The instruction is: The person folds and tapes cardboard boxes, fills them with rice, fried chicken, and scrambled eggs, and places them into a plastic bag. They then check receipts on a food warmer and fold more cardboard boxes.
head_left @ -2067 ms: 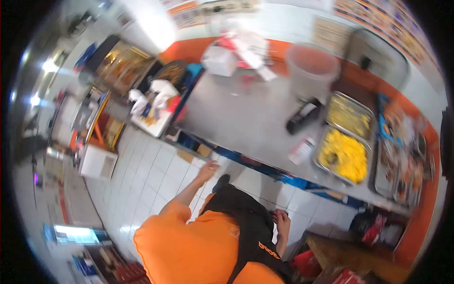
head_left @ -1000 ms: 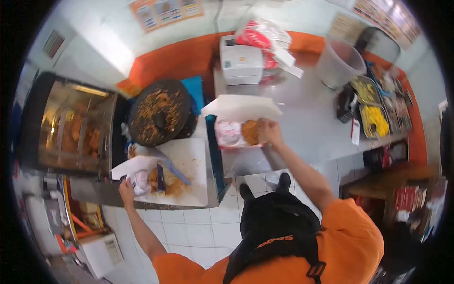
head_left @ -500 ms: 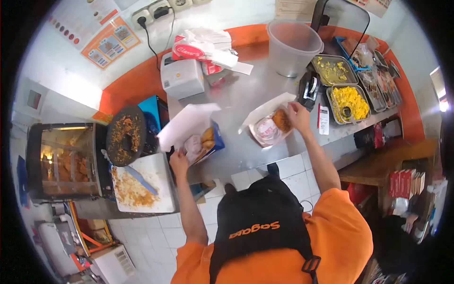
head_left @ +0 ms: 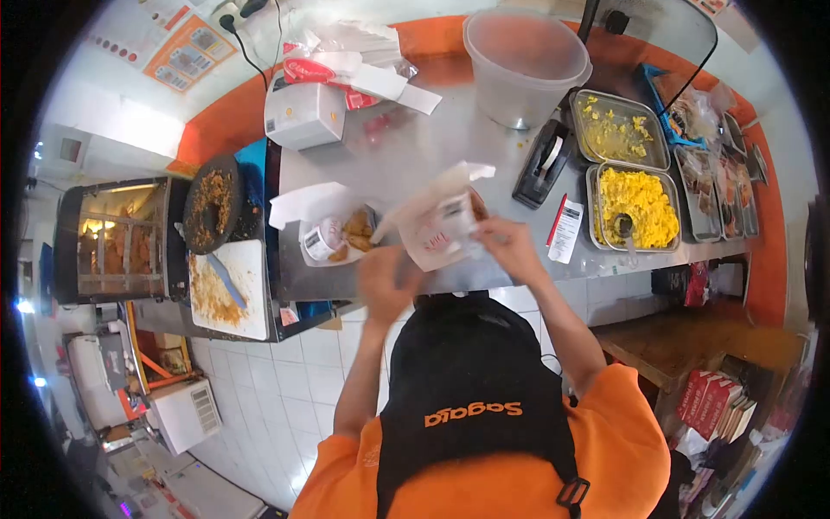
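A paper food box (head_left: 437, 242), its lid raised, is in front of me at the middle of the counter. It holds a white paper-wrapped parcel with red print, and part of a brown fried piece (head_left: 478, 206) shows at its right side. My right hand (head_left: 508, 249) pinches the box's right edge. At the box's lower left, my left hand (head_left: 387, 281) is blurred, with thumb and fingers apart and nothing visible in it. A second open food box (head_left: 337, 256), just beyond the left hand, contains another wrapped parcel (head_left: 325, 240) and golden-brown fried pieces (head_left: 358, 230).
Trays of yellow shredded food (head_left: 638, 208), a tape dispenser (head_left: 543, 164) and a paper slip (head_left: 565, 232) lie to the right. Behind are a clear tub (head_left: 523, 73) and white printer-like machine (head_left: 303, 117). A cutting board (head_left: 229, 303) with a knife and a heated display case (head_left: 121, 238) stand left.
My left hand has left the left box and moved right to the middle box. The middle box has shifted left and turned, with my right hand still at its right side.
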Available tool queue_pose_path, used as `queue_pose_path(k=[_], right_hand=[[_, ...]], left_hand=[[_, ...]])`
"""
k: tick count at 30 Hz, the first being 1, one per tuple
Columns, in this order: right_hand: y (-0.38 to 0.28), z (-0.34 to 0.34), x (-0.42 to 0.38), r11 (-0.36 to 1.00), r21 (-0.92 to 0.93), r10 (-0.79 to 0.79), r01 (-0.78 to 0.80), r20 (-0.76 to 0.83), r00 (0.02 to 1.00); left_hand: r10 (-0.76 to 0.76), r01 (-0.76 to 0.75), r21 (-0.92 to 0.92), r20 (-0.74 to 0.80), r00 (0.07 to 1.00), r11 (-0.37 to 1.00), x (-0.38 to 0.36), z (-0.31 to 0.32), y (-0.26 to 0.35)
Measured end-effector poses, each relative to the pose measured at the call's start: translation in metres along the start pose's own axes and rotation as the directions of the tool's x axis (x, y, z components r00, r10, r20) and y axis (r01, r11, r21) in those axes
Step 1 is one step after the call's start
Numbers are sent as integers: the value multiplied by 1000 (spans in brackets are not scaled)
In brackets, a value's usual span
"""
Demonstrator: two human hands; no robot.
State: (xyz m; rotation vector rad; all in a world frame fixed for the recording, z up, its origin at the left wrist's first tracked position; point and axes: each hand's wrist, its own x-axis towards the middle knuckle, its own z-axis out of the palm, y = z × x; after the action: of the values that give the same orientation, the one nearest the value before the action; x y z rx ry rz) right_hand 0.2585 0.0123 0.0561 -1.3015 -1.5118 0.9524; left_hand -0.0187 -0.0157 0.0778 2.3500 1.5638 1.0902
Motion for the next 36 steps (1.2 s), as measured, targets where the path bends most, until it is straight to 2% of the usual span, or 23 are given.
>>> queue_pose_path(k=[1,2,4,5,8,9,10,12,13,16,17,21,22,24,25,26,27,28,31,33,34,35,36], right_hand=[[5,-12,-7,984,84,169,-160,-107,980],[11,-23,-11,936,180,336,-302,-204,920],[61,-34,-21,899,121,438,-422,-226,870],[78,-37,-30,870,93,492,-484,-241,837],[62,-28,-34,790,-18,591,-613,-247,768],[61,-26,-32,835,-203,458,-512,-259,850],[65,-20,-34,857,51,513,-512,-165,842],[74,-8,-26,707,533,533,-464,29,845],[67,-4,-24,640,636,546,-430,17,838],[66,9,-26,843,207,533,-497,-189,825],[57,7,-32,797,36,597,-603,-199,777],[81,31,-36,891,-273,266,-364,-337,903],[79,33,-38,902,-39,395,-431,-332,857],[72,36,-41,759,425,621,-494,-243,745],[74,33,-46,702,546,666,-457,-278,692],[70,28,-51,691,558,692,-460,-324,646],[71,28,-55,802,298,597,-518,-432,675],[73,30,-60,834,17,482,-552,-508,713],[89,46,-55,868,-272,196,-415,-581,790],[76,48,-52,826,260,560,-500,-463,687],[64,48,-49,699,502,699,-509,-330,634],[59,46,-49,539,763,749,-356,-241,618],[62,46,-50,714,556,670,-426,-365,646]], left_hand=[[84,-88,23,143,986,996,3,13,29],[89,-102,79,160,983,992,0,30,35],[96,-131,181,190,977,975,-13,73,31],[100,-126,126,195,976,984,-19,84,19],[123,-122,-15,165,978,992,-17,95,-15],[131,-126,-47,125,984,991,-10,95,-15],[129,-121,-79,96,987,989,-11,91,-14],[112,-106,-89,66,992,990,-6,91,-14],[104,-99,-96,45,994,990,-2,91,-14],[101,-94,-130,46,994,987,6,90,-19],[138,-128,-149,57,989,981,8,90,-23],[252,-224,-174,159,954,959,7,90,-42],[284,-252,-168,207,936,953,7,89,-47],[262,-225,-208,176,949,952,11,90,-55],[250,-211,-229,159,955,950,13,89,-56],[244,-203,-248,147,959,947,16,88,-57],[238,-196,-268,136,962,943,19,86,-57],[234,-189,-290,128,964,938,22,83,-56],[272,-217,-312,145,951,925,28,79,-54],[258,-192,-354,149,955,915,31,80,-55],[248,-177,-372,152,957,911,32,80,-56],[252,-188,-369,135,958,910,35,83,-57],[255,-197,-365,119,960,910,37,85,-59]])
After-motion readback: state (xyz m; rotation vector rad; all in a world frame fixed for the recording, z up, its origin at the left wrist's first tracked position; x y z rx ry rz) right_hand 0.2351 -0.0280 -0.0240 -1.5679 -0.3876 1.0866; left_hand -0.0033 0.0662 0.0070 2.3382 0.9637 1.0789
